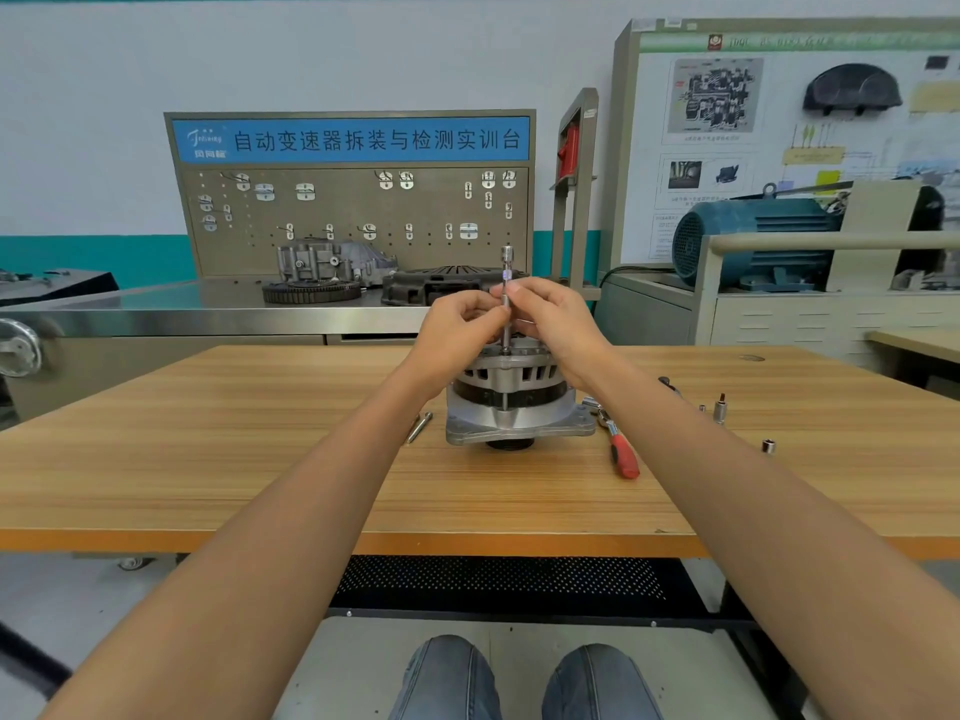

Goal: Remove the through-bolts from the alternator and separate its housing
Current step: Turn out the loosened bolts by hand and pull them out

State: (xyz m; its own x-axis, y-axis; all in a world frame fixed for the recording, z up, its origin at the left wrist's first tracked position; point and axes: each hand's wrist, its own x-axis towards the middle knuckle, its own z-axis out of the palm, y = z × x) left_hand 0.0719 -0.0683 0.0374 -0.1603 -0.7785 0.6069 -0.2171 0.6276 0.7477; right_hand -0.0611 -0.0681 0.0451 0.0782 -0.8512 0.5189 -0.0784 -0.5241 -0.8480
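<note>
Both hands are clamped on the same tool: left hand (460, 324) and right hand (550, 317) each pinch the thin upright extension bar (505, 304) with curled fingers, grip closed around the shaft from either side, its socket end poking up above the fingertips. Looks like it's being spun by hand as a nut driver.

Biggest thing first: the wooden surface (260, 459) carries everything. The alternator (511, 397) sits pulley-down near the middle of it, right under the hands, housing halves not yet split as far as I can see. The bar's lower end meets the top of the housing, presumably on a through-bolt head, though the contact itself is too small to make out. A red-handled ratchet (621, 449) lies just right of the alternator, a loose bolt (420, 426) lies just left of it, and a couple of small sockets (719, 410) sit further right.

My take on doing this step well: keep the bar dead vertical so the socket stays square on the bolt head, press down lightly while twirling, and if it's stiff, just snap the ratchet back on. Steady the housing too, it can rock on that pulley. Park each bolt next to the loose one.
</note>
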